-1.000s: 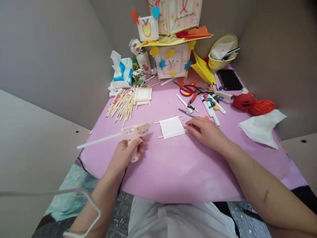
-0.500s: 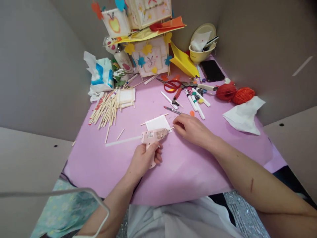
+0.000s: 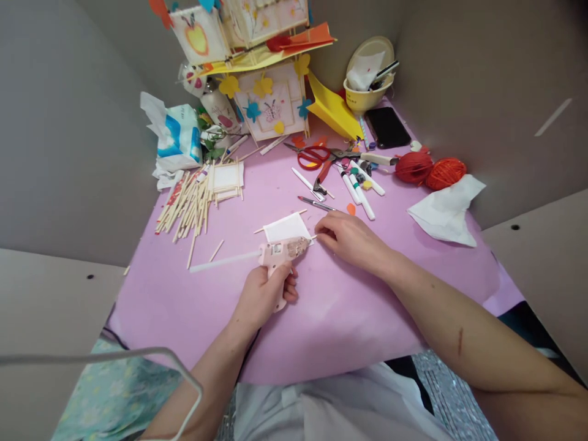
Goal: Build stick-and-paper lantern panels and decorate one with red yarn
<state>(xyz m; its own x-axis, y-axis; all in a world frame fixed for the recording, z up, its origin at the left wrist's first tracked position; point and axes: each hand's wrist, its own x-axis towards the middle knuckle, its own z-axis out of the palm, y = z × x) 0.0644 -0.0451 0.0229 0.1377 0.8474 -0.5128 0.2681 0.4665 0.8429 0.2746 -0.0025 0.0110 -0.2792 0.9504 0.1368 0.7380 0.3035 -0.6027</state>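
My left hand (image 3: 269,291) is wrapped round the grip of a pale pink glue gun (image 3: 275,254), its nozzle pointing right. A long translucent glue stick (image 3: 225,262) sticks out of the gun's back. Just behind the gun lies a small white paper panel (image 3: 287,228) with thin wooden sticks along its edges; the gun hides its near edge. The nozzle is close to the panel's near right corner. My right hand (image 3: 342,236) rests at that corner, fingertips pinched on the end of a wooden stick (image 3: 314,237).
Loose wooden sticks (image 3: 188,205) lie in a pile on the left, beside a tissue pack (image 3: 179,138). Red-handled scissors (image 3: 315,157), markers (image 3: 362,196) and a phone (image 3: 388,127) lie farther back. A decorated stick-and-paper house (image 3: 271,101) stands behind; red yarn balls (image 3: 429,170) are at right.
The whole view has shifted slightly, so things appear a little farther left. Both hands keep their hold, and the glue gun stays near the panel's corner.
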